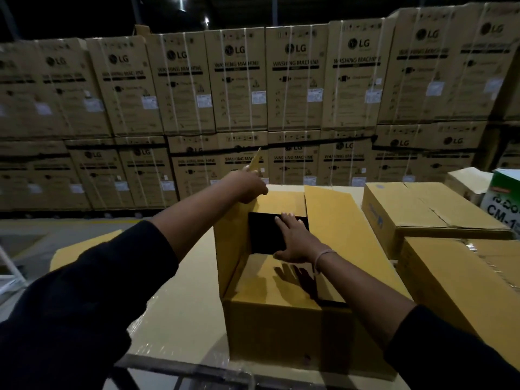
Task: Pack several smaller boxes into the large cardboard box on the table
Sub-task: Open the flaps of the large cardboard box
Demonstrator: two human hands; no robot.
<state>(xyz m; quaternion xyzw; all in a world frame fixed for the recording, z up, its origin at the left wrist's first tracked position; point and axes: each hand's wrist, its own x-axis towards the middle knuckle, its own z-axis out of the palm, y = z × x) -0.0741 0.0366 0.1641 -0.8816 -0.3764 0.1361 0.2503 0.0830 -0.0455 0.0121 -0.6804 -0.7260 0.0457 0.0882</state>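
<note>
A wall of stacked washing machine cartons (239, 88), each strapped and printed with the LG mark, fills the background in two tiers. In front of it the table (180, 313) is covered with flat cardboard sheeting, with crinkled clear wrap along its near edge. At the table's middle stands the large cardboard box (281, 333), open at the top, its flaps raised or folded outward. To its right lie closed brown cartons (427, 212), one behind the other, and a white and green carton (503, 198) sits at the far right edge. Inside the large box, against its far wall, a small black box (263, 235) rests above the bare floor of the box. The right hand (295, 240), a thin bracelet at its wrist, lies flat on the black box with fingers spread over its top and right edge. The left hand (247, 185) is closed around the upright far-left flap (254, 161), pinching it near its top corner.
</note>
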